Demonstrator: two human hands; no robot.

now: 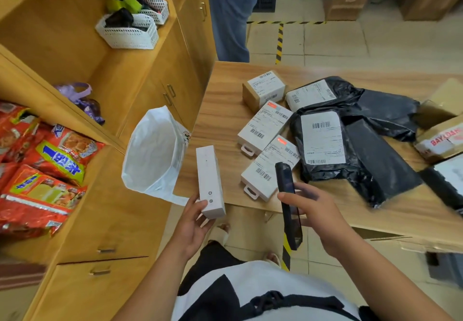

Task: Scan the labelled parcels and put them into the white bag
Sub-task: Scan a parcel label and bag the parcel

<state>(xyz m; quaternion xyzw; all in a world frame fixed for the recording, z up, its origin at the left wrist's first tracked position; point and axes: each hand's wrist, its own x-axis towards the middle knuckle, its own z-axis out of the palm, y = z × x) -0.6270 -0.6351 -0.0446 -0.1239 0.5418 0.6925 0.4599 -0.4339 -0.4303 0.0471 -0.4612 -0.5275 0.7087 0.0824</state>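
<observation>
Wooden table [220,110], tiled floor [333,42]

A slim white box [210,181] stands tilted beside the open white bag [152,153]. Labelled parcels (two white boxes [265,126], two black mailers [323,143]) lie on the table.

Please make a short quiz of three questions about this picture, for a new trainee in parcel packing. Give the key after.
1. True or false: the left hand holds a black parcel.
2. What does the right hand hold? A) black handheld scanner B) tape roll C) pen
3. Fill in: the white bag hangs open at the table's ____ edge.

Key:
1. False; it holds a white box.
2. A; the black handheld scanner.
3. Left, beside the wooden cabinet.
</observation>
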